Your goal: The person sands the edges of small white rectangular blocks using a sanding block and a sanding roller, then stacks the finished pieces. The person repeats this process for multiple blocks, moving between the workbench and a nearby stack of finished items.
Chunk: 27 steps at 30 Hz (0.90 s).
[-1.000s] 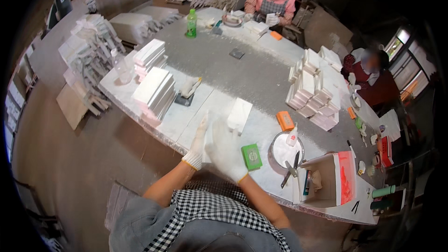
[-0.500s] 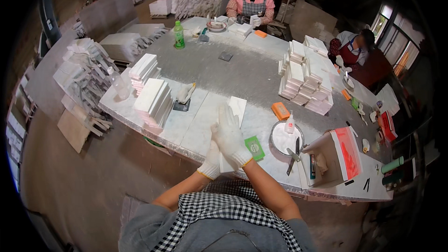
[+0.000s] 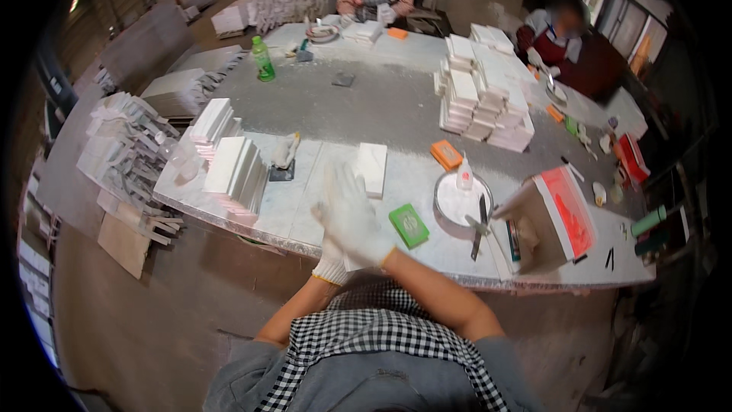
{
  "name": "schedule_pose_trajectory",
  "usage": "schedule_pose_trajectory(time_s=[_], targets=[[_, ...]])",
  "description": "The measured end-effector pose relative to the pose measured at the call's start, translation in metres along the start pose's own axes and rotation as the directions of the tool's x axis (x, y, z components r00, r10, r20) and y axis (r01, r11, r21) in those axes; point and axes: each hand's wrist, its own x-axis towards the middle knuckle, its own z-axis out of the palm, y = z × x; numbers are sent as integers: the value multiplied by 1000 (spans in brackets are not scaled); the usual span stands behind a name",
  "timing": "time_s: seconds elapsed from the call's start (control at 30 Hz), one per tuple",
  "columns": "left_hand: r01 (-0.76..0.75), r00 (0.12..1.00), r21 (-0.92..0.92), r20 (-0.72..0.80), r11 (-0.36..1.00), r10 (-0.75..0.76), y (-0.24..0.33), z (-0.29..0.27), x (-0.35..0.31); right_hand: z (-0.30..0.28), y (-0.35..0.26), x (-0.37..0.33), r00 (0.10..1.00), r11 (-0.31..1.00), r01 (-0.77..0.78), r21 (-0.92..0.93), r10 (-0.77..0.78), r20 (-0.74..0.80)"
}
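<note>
My right hand (image 3: pixel 354 217), in a white knit glove, lies stretched out across my left hand at the near table edge; its fingers point away from me and are blurred. My left hand (image 3: pixel 333 258), gloved the same way, is mostly covered by the right, so its fingers are hidden. A bit of a white slab (image 3: pixel 354 262) shows beneath my wrists; whether the left hand grips it I cannot tell. Just beyond my right fingertips a white rectangular tile (image 3: pixel 372 169) lies flat. To the right of my hands is a green box (image 3: pixel 409 226).
Tile stacks stand at left (image 3: pixel 236 172) and far right (image 3: pixel 488 91). A round bowl of white paste (image 3: pixel 450 206) holds a small bottle (image 3: pixel 464 175), with a dark blade across its rim. An orange box (image 3: pixel 446 155) and an open carton (image 3: pixel 553 217) are nearby. Two co-workers sit across the table.
The view has shifted. My right hand has slid left and turned over the left hand, uncovering more of the white tile beyond it. The right fingers are now more blurred.
</note>
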Motion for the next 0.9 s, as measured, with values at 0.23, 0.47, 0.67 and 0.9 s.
schedule_pose_trajectory(time_s=[0.23, 0.47, 0.67, 0.9], targets=[[137, 991, 83, -14, 987, -136, 39, 40, -12, 12, 12, -14, 993, 997, 32, 73, -23, -118], [-125, 976, -141, -196, 982, 96, 24, 51, -10, -1, -17, -17, 997, 996, 66, -64, -68, -39], [438, 867, -48, -241, 898, -436, 55, 94, -21, 2, 29, 1, 990, 998, -65, -6, 64, -130], [142, 990, -47, -18, 989, -143, 33, 32, -16, -13, -17, -17, 1000, 995, 10, 102, -10, 2]])
